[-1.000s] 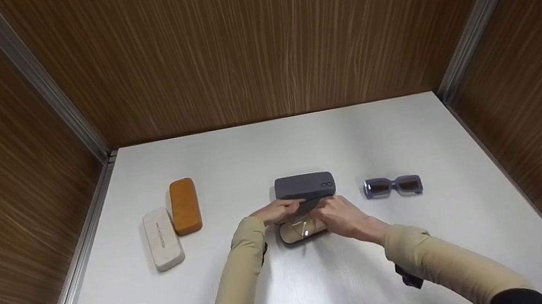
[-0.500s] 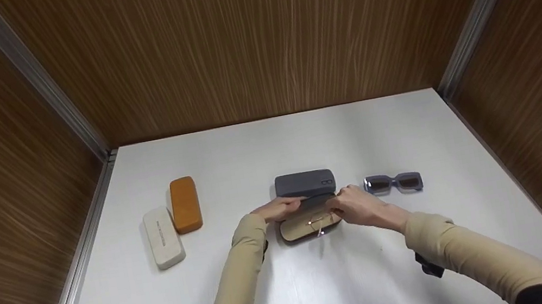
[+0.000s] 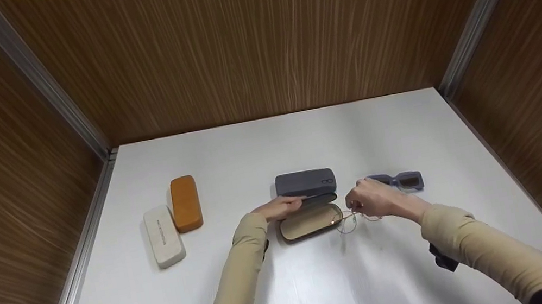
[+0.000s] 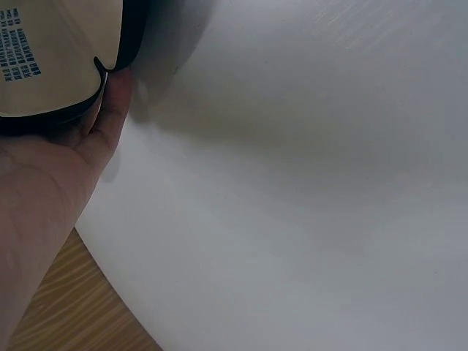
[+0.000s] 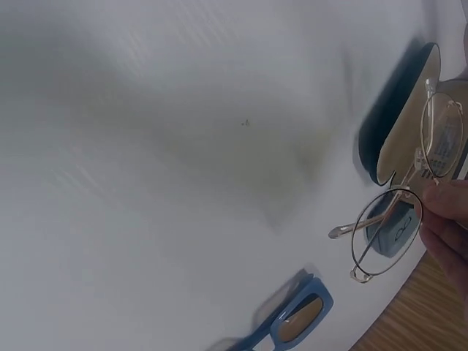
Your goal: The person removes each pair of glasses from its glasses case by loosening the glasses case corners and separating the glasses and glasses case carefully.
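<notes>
My left hand [image 3: 280,208] grips the raised lid of an open dark glasses case [image 3: 310,222], its thumb on top. In the left wrist view, fingers wrap behind the case [image 4: 55,55], whose cream lining carries small blue print. Between thumb and fingers, my right hand [image 3: 375,196] pinches round, thin metal-framed eyeglasses [image 3: 347,223]. They hang just right of the case, over the table. From the right wrist, the eyeglasses [image 5: 387,232] show clear lenses and folded temples, overlapping the case [image 5: 398,110]. Nothing shows lying inside the case's cream base.
Directly behind the open case sits a closed grey-blue glasses case [image 3: 304,182]. Blue-framed sunglasses [image 3: 409,181] lie beyond my right hand. At left, an orange case [image 3: 185,203] stands beside a cream case [image 3: 164,237]. Wood-grain panels [image 3: 252,39] wall in the white table [image 3: 270,146].
My right hand has drawn the eyeglasses out of the open case and moved right, now partly covering the sunglasses. My left hand stays on the lid.
</notes>
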